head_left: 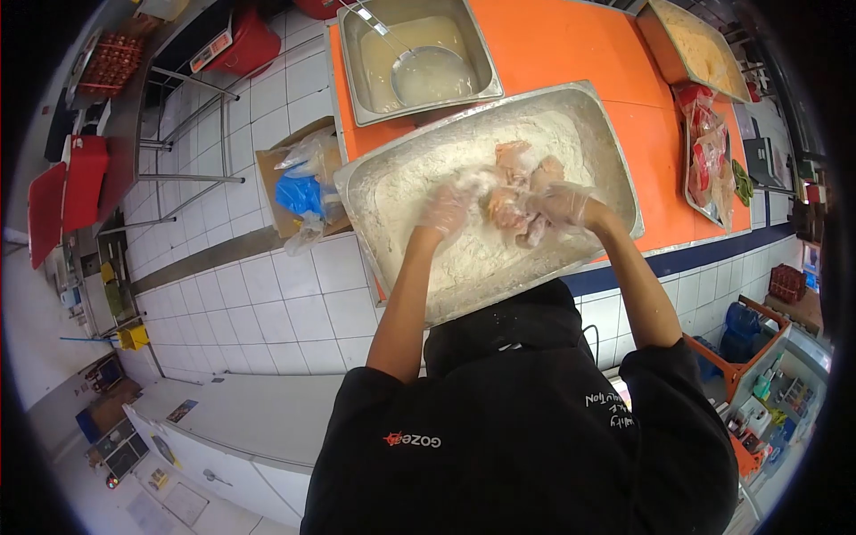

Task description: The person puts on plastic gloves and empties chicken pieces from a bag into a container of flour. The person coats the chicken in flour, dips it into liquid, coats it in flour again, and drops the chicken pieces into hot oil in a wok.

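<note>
A large metal pan [615, 143] holds a bed of white flour [406, 201]. Several pieces of raw chicken [513, 212], partly dusted with flour, lie heaped right of its middle. My left hand [448, 208], in a clear plastic glove, is in the flour just left of the heap; motion smears its fingers. My right hand [566, 205], gloved the same way, reaches in from the right with its fingers curled against chicken at the heap's right side. Flour and chicken hide some of the fingertips.
Behind the pan, a metal tub [352, 62] of cloudy liquid holds a strainer [432, 76]. On the orange table [562, 45] are another pan [700, 53] of pale yellowish contents and a tray [709, 169] with plastic bags. A cardboard box [276, 192] stands at left.
</note>
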A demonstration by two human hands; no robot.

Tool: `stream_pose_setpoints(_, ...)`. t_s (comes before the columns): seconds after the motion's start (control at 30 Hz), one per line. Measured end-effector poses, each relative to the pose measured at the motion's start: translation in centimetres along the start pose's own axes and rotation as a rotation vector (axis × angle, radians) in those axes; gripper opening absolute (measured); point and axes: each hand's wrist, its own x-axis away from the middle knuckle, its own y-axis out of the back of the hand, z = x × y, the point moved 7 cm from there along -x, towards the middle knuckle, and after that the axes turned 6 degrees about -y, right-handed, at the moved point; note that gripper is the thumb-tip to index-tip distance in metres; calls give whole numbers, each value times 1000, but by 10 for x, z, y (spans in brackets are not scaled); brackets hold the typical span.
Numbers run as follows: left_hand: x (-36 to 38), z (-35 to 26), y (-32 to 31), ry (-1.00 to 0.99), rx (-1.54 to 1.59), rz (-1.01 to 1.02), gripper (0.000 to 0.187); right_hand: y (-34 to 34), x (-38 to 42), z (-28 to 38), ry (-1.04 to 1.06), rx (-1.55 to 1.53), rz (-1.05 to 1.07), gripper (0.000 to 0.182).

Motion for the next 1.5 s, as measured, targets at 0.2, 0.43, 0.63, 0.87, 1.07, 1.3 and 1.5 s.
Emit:
stream_pose_setpoints(0.2, 44, 45, 34, 358, -352, -500, 65, -34, -51, 4, 363, 443, -370, 40)
stream_pose_setpoints(0.43, 41, 56, 34, 204, -316, -690, 66, -36, -130, 84, 548, 641, -299, 37)
stream_pose_setpoints(0.63, -19, 157, -7, 105, -57, -311, 72, -42, -135, 82, 298, 101, -168, 26)
stream_pose_setpoints(0.87, 29, 92, 2, 270, -89, -512, 57, -46, -108, 72, 221, 815, -300, 59)
stream_pose_setpoints(1.07, 50, 14, 16, -52, 374, -423, 60, -56, -61, 86, 827, 718, -371, 37)
stream_pose_setpoints(1.3, 53, 42, 21, 117, -299, -451, 72, -17, -50, 71, 555, 344, -114, 48)
stream_pose_setpoints(1.5, 58, 55, 0, 359, -757, -33, 75, 67, -26, 80, 252, -129, -283, 78)
